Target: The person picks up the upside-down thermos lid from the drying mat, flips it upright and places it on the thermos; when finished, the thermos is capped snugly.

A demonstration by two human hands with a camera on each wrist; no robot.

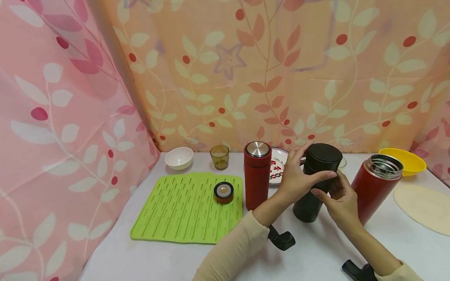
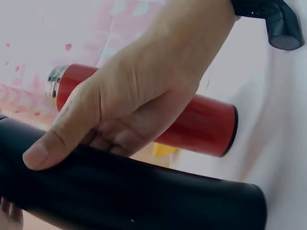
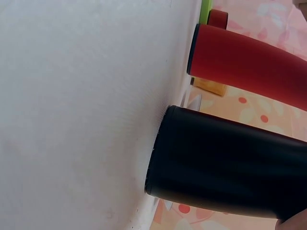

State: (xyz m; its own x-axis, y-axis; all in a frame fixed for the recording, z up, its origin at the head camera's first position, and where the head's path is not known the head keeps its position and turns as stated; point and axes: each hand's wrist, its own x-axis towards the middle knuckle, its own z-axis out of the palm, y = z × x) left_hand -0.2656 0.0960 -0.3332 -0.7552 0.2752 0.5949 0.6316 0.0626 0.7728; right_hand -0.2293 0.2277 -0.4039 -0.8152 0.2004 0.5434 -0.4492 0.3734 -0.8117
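The mat (image 1: 188, 208) lies on the surface (image 1: 168, 261). A small lid (image 1: 223, 192) sits on the mat, near its right edge. Behind the mat stand a bowl (image 1: 179, 158) and a glass (image 1: 219, 156), the glass to the right of the bowl. Just right of the mat stands a closed bottle (image 1: 257, 175), with a plate (image 1: 279, 169) behind it. Further right of the mat stands the tilted bottle (image 1: 316, 181), then an open bottle (image 1: 376, 185). Behind the open bottle sits a wide bowl (image 1: 408, 160), and a flat round pad (image 1: 425, 207) lies to its right.
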